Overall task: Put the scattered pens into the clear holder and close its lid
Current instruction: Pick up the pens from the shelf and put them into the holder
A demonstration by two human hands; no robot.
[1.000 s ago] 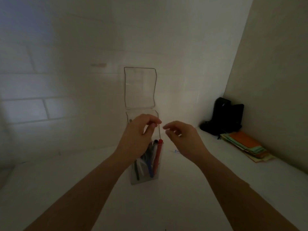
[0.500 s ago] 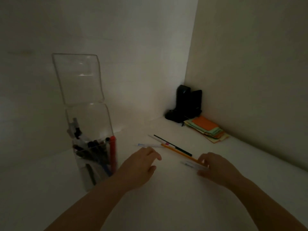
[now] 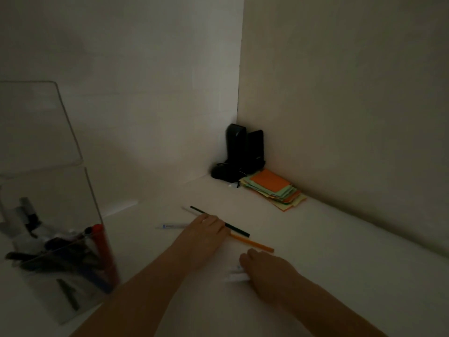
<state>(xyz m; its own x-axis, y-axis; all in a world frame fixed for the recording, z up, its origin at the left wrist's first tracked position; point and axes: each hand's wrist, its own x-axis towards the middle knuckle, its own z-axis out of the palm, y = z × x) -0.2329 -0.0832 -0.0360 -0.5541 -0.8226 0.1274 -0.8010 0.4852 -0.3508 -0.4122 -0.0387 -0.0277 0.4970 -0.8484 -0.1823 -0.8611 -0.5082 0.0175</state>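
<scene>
The clear holder (image 3: 96, 210) stands at the left with its lid (image 3: 36, 125) hinged open and upright. Several dark pens and a red marker (image 3: 103, 254) are inside it. On the white table lie a black pen (image 3: 237, 230), an orange pencil (image 3: 254, 244), a white pen with a blue label (image 3: 171, 226) and a thin white pen (image 3: 187, 210). My left hand (image 3: 206, 235) lies palm down, fingertips on the black pen and the orange pencil's near end; its grip is hidden. My right hand (image 3: 267, 271) curls its fingers on a short white pen (image 3: 235, 276) on the table.
Two black upright devices (image 3: 244, 149) stand in the corner where the walls meet. A stack of orange, green and yellow paper notes (image 3: 274, 190) lies in front of them along the right wall. The scene is dim.
My view has swung right, away from the holder. Both hands left the holder, dropped to the table, and now the left reaches the black pen while the right closes on the short white pen.
</scene>
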